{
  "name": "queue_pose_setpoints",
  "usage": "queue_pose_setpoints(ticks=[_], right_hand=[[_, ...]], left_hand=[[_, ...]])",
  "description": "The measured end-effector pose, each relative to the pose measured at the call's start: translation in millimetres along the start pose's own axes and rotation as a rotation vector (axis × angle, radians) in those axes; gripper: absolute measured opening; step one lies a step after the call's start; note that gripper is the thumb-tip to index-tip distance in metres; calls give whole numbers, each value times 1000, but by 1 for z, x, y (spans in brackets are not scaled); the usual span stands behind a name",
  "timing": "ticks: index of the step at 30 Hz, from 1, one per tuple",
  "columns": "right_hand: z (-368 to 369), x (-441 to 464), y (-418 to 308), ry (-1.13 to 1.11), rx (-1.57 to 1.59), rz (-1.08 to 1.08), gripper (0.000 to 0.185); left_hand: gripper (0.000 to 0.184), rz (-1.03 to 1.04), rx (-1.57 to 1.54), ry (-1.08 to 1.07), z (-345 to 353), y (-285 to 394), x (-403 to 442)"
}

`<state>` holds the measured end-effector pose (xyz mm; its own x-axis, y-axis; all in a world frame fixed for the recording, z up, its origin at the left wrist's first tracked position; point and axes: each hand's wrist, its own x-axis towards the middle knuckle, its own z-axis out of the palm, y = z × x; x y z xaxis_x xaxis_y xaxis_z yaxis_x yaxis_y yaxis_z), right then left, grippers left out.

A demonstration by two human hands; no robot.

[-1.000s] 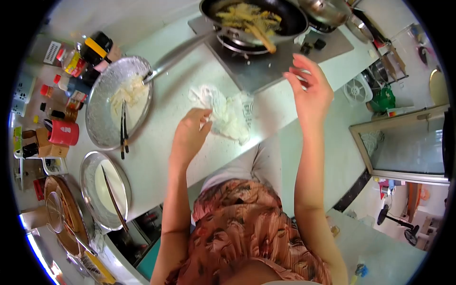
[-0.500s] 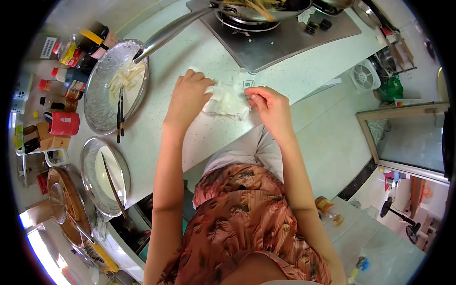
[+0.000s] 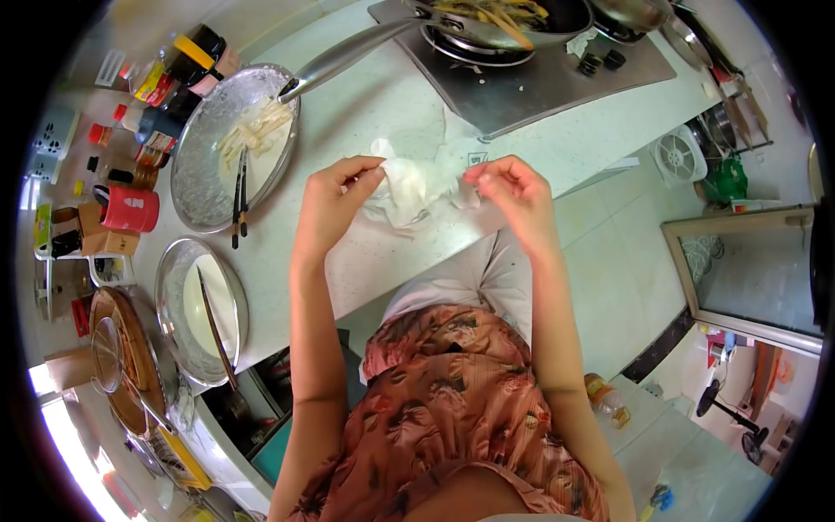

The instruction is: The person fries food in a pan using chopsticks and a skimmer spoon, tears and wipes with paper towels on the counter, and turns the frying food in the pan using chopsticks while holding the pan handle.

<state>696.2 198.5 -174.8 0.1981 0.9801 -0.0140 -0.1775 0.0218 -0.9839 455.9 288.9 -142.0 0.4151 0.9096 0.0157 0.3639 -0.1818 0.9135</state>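
Note:
A thin, crumpled white plastic bag (image 3: 407, 193) lies on the counter in front of me, with a small dark printed mark at its right side. My left hand (image 3: 337, 198) pinches the bag's upper left edge between thumb and fingers. At the opposite side, my right hand (image 3: 520, 198) has its thumb and fingertips closed on the bag's right edge. Whatever the bag contains cannot be made out. Left of my hands stands a large metal bowl (image 3: 193, 165) with pale strips (image 3: 254, 130) in white batter and dark chopsticks (image 3: 241, 196) resting in it.
A second metal bowl (image 3: 165, 322) holds white liquid and a long utensil (image 3: 213, 322). The pan (image 3: 500, 30) sits on the cooktop (image 3: 522, 100), its long handle (image 3: 348, 59) reaching over the counter (image 3: 348, 113). Sauce bottles (image 3: 156, 87) and a red container (image 3: 132, 209) line the wall.
My left hand has gone from lying over the bag to pinching its edge, raising that part. The right hand stays at the bag's right side. The whole view has shifted slightly.

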Motion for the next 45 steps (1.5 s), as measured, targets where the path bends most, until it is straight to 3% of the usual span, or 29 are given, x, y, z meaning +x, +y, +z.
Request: queue_pose_setpoints(ticks=[3, 7, 9, 10, 13, 16, 19, 21, 25, 28, 31, 34, 35, 37, 40, 45], right_hand=[[9, -3, -16, -28, 92, 13, 29], [32, 1, -2, 16, -348, -231, 22], [31, 8, 12, -92, -379, -286, 21], [31, 8, 10, -85, -233, -183, 21], [34, 6, -5, -31, 155, 38, 14], [29, 4, -10, 2, 92, 55, 14], [31, 6, -4, 154, -15, -19, 19], [29, 4, -7, 205, -16, 9, 20], [23, 5, -4, 266, 36, 30, 23], [15, 7, -2, 298, 96, 25, 24], [-1, 10, -1, 285, 2, 28, 18], [0, 8, -10, 327, 106, 119, 14], [-2, 7, -10, 333, 101, 121, 14], [-7, 4, -9, 348, 90, 122, 15], [-3, -1, -2, 496, -390, -213, 20], [33, -22, -39, 100, -654, -535, 26]], left_hand=[[21, -19, -177, -79, 0, 5, -1], [21, 20, -405, -171, 5, 4, 2], [22, 6, -391, -182, 4, 1, 5], [22, -1, -385, -184, 3, 2, 6], [22, -97, 7, -45, -6, 13, 6], [20, 383, 506, 381, 7, 14, 8], [18, 264, 307, 345, 26, 35, -2], [21, 178, 156, 32, 46, 43, -17], [20, 479, 458, 215, 81, 41, -26], [20, 518, 509, 282, 86, 26, -24], [13, 425, 344, 165, 62, 12, -25], [12, -91, -138, 50, 45, 17, -16], [19, -105, -313, 44, 42, 16, -11], [18, -165, -341, 36, 36, 19, -3], [21, -205, -432, 26, 36, 21, 1], [31, -274, -422, -10, 46, 34, 5]])
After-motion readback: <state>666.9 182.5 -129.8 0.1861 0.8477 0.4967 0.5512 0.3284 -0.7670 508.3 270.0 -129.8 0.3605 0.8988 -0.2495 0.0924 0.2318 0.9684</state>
